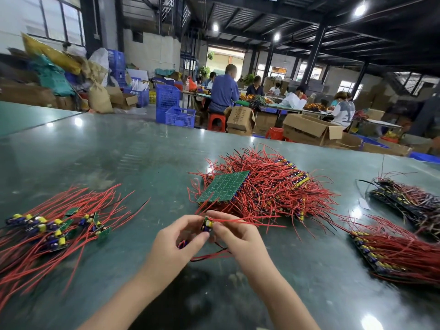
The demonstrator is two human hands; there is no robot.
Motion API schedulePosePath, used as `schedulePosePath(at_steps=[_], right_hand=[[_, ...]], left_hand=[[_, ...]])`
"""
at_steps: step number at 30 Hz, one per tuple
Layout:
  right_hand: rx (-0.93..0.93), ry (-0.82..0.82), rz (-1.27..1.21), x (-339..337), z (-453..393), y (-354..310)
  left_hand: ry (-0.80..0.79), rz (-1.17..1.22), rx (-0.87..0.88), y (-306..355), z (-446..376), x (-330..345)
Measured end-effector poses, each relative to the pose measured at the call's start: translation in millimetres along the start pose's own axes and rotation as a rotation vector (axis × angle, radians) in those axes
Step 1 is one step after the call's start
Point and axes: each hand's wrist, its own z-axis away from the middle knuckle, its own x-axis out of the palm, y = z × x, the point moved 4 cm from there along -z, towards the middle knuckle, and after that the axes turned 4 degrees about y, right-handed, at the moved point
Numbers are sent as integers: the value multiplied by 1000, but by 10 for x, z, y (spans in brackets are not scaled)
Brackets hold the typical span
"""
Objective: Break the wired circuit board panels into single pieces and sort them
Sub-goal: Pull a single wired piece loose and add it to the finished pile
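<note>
Both your hands pinch one small board piece (206, 224) at table centre, near edge: left hand (177, 239) and right hand (234, 236) curled on opposite ends, likely placed for snapping. Green board, yellow and purple parts, red leads trailing right. Singles pile (57, 228) lies left; unbroken panel stack (250, 189) beyond.
</note>
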Motion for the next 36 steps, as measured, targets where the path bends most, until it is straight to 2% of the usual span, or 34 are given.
schedulePosePath(at_steps=[3, 8, 10, 13, 16, 17, 19, 21, 23, 24, 27, 36], right_hand=[[-22, 40, 22, 32, 16, 13], [-51, 114, 248, 23, 26, 54], [-6, 244, 266, -57, 17, 51], [57, 544, 310, -316, 30, 7], [75, 732, 258, -572, 55, -45], [72, 725, 223, -618, 41, -58], [60, 593, 152, -632, -21, -68], [45, 348, 136, -532, -79, -77], [-8, 98, 155, -355, -85, -70], [-48, 27, 160, -281, -73, -58], [-158, 7, 202, -200, -60, -27], [-262, 41, 233, -111, -32, -5]], left_hand=[[85, 40, -25, -24, 14, 21], [280, 247, -135, -122, -35, -67], [386, 433, -244, -189, -76, -143], [488, 694, -358, -229, -126, -262], [438, 880, -461, -224, -159, -295], [372, 915, -519, -222, -158, -266], [174, 920, -640, -203, -119, -138], [-8, 848, -717, -199, -44, 6], [-105, 767, -739, -195, 14, 107], [-139, 740, -748, -193, 35, 140], [-189, 720, -772, -191, 65, 182], [-199, 716, -716, -165, 54, 193]])
